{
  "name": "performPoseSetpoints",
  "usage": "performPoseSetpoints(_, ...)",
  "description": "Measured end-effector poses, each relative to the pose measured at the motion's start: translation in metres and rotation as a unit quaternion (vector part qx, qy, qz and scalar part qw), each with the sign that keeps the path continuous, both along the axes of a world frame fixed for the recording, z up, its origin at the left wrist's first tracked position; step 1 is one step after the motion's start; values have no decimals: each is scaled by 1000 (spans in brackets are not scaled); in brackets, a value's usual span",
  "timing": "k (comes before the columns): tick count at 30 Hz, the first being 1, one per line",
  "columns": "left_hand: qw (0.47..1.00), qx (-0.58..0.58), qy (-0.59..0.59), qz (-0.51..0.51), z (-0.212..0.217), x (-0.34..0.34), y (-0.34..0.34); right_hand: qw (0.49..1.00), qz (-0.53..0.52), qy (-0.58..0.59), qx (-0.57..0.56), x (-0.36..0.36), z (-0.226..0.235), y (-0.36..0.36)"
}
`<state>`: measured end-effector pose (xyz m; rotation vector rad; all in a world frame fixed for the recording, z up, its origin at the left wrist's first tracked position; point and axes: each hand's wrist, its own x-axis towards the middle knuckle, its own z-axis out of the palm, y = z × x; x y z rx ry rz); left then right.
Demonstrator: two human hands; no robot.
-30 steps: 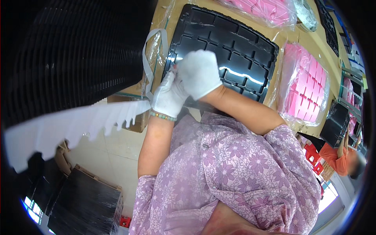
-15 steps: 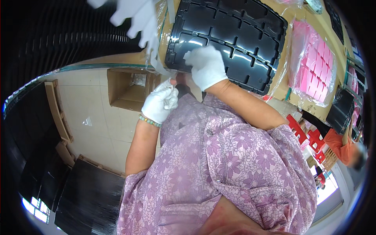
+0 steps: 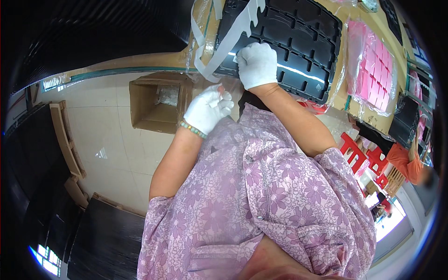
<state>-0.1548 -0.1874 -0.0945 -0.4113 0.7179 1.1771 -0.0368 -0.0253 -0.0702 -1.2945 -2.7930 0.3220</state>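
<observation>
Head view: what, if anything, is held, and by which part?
Cannot tell: white-gloved left hand curled near the notched white strip; white-gloved right hand curled over the black plastic tray.

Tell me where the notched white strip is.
In the head view's upper middle, the strip overlaps the black tray at its left side, above the left hand.

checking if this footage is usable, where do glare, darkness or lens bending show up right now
In the head view, a bright glare streak crosses the black compartmented tray; also in the head view, the ridged black stack at upper left sinks into darkness, the table edge bows with the fisheye lens, and the window at lower right looks washed out.
</observation>
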Motion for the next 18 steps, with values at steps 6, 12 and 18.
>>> performPoseSetpoints(6,999,-44,-28,-4,-12,5,11,999,31,10,18,13,-7,-13)
performPoseSetpoints(12,999,-39,-20,-12,-20,4,17,1000,-21,-2,20,1,-11,10)
performPoseSetpoints(18,999,-35,-26,-5,-20,6,21,999,23,-4,39,7,-8,6)
